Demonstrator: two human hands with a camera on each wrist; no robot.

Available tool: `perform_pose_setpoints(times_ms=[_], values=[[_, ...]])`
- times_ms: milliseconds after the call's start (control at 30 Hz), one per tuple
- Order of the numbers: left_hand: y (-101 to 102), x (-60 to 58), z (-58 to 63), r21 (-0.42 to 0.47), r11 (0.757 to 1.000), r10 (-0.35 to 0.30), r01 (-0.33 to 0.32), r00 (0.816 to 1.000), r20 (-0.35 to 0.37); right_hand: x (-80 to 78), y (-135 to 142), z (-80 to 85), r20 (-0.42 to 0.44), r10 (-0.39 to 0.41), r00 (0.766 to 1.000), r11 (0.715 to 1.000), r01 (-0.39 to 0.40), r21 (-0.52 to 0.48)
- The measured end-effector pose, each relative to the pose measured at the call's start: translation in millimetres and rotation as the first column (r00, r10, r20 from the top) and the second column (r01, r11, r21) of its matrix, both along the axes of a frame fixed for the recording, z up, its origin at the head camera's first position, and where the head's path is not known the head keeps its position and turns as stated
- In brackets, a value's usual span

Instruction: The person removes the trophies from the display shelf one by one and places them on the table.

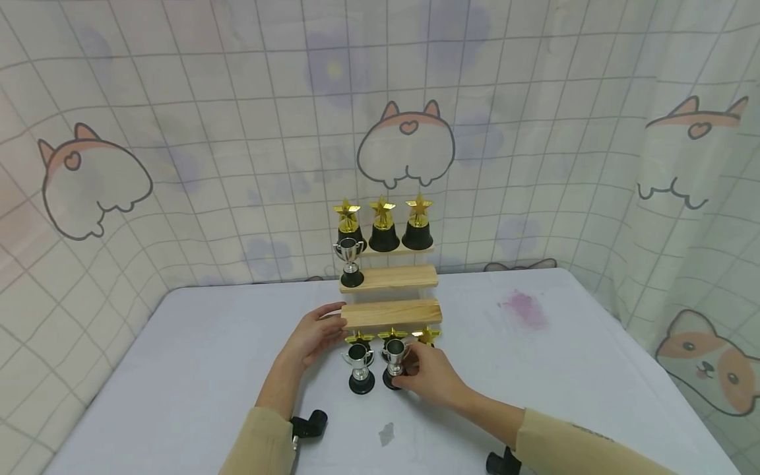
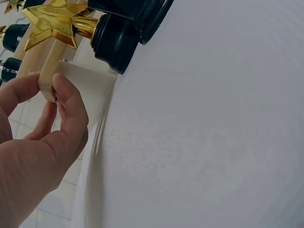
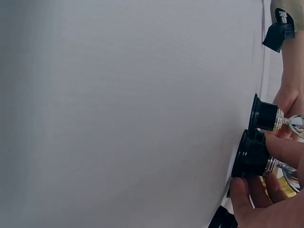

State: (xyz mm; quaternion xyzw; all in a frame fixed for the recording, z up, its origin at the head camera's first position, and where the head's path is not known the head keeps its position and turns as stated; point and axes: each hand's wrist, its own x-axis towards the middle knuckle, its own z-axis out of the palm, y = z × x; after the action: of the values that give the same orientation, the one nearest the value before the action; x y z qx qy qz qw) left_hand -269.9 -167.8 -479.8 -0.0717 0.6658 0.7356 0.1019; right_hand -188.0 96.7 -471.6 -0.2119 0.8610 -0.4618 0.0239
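Far left, a white grid-patterned cloth (image 1: 196, 152) with corgi prints forms the backdrop; the desk (image 1: 214, 356) has a white covering. A beige sleeve (image 1: 264, 439) leads to a black wrist camera (image 1: 310, 424) and the left hand (image 1: 315, 333). Left grip: narrow, thumb and fingers pinching the left end of the lower wooden board (image 1: 392, 313) of a stepped display stand.

On the stand, a silver trophy cup (image 1: 350, 254) is upright at the left end of the middle wooden board (image 1: 398, 277). Behind and above it, three gold star trophies (image 1: 383, 227) with black bases are lined up left to right on the top wooden board (image 1: 388, 251).

In front of the stand, the left front silver cup (image 1: 359, 369) is upright on the desk. Behind the front cups is a row of three front star trophies (image 1: 393, 334), partly hidden. To the right, beside the left front cup, is the right front silver cup (image 1: 394, 355). Right grip: holding this cup, thumb and fingers about its black base. Base contact with the desk cannot be confirmed.

The right hand (image 1: 432, 376) extends from the right sleeve (image 1: 570, 439). Farther right, the desk covering carries a pink stain (image 1: 525, 309).
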Motion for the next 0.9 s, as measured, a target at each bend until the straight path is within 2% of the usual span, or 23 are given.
perform_pose_setpoints(times_ms=[433, 633, 900], values=[[2, -0.9, 2.2, 0.006, 1.000, -0.010, 0.010, 1.000, -0.004, 8.4, 20, 11.7, -0.022, -0.025, 0.999, 0.993, 0.023, -0.115], [3, -0.2, 4.0, 0.003, 1.000, 0.004, -0.004, 1.000, 0.004, 5.8, 29, 18.8, -0.020, -0.047, 0.999, 0.992, 0.045, -0.117], [2, 0.2, 0.4, 0.000, 1.000, 0.015, -0.015, 1.000, 0.003, 1.6, 41, 38.6, -0.054, -0.039, 0.998, 0.989, 0.030, -0.147]])
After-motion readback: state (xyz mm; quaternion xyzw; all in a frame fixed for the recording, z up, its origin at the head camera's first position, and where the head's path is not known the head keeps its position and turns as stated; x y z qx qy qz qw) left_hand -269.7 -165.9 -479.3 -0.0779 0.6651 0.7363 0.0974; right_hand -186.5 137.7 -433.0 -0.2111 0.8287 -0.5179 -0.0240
